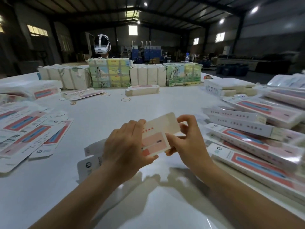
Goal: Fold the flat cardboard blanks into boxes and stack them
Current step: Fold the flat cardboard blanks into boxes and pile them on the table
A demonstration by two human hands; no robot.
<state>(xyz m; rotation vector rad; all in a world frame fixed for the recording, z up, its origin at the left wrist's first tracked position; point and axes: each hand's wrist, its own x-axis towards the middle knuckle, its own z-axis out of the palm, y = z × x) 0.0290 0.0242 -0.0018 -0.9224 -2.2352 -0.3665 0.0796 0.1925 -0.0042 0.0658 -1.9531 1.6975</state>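
Both my hands hold one long white cardboard blank (155, 141) with a pink and red panel, raised a little above the white table (102, 116). My left hand (127, 146) grips its middle from the left, thumb under the edge. My right hand (188, 139) pinches the far end, where a plain rounded flap (165, 123) stands bent up. The blank's near end with a round logo (89, 164) sticks out under my left wrist. Folded boxes (257, 142) lie stacked in rows on the right. Flat blanks (31, 138) are spread out on the left.
Paper-wrapped bundles (109, 75) line the far side of the table. A small stack of blanks (142, 90) and loose rubber bands (125, 99) lie before them. A person wearing a white headset (102, 45) sits behind the bundles. More white stacks (227, 87) stand far right.
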